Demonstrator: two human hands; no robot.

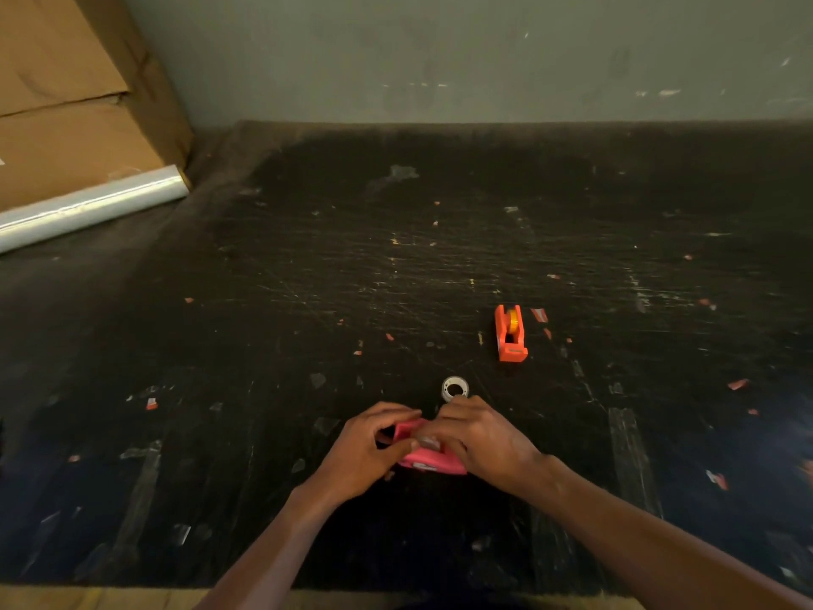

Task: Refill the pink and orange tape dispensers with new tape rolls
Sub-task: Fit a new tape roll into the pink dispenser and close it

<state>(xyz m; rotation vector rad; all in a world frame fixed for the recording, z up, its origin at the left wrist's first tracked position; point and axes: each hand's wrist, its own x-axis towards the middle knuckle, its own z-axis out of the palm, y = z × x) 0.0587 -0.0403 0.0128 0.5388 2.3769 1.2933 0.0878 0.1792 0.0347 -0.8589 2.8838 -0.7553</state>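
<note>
The pink tape dispenser sits on the black table near its front edge, gripped from both sides. My left hand holds its left end and my right hand wraps over its right side, fingers over the top where a pale tape roll partly shows. A clear tape roll lies flat just beyond my right hand. Farther right stands the orange tape dispenser, upright, with a yellowish roll in it.
The black table is scratched and dotted with tape scraps. A cardboard box stands at the back left, with a roll of clear film lying against it. A grey wall runs behind.
</note>
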